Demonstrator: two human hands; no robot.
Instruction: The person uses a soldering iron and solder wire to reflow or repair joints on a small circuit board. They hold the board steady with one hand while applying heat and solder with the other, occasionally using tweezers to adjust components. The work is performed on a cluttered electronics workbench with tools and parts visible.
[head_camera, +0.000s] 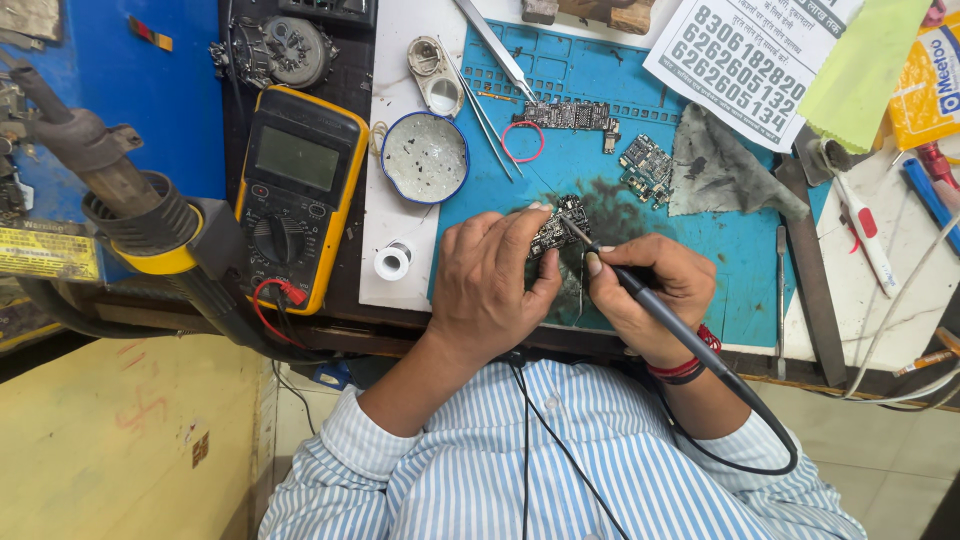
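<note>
My left hand (492, 285) presses down on a small dark circuit board (558, 226) lying on the blue work mat (600, 90); its fingers cover the board's left part. My right hand (652, 285) grips a dark soldering iron (655, 310) like a pen. The iron's thin metal tip touches the board's upper right area. A black cable runs from the iron's handle down past my right wrist.
A yellow-edged multimeter (298, 190) lies left of the mat. Near it are a round blue-rimmed tin (425, 157), a solder spool (392, 262), tweezers (495, 45), two more boards (568, 115) (646, 165), a grey cloth (722, 170) and a hot-air nozzle (120, 200).
</note>
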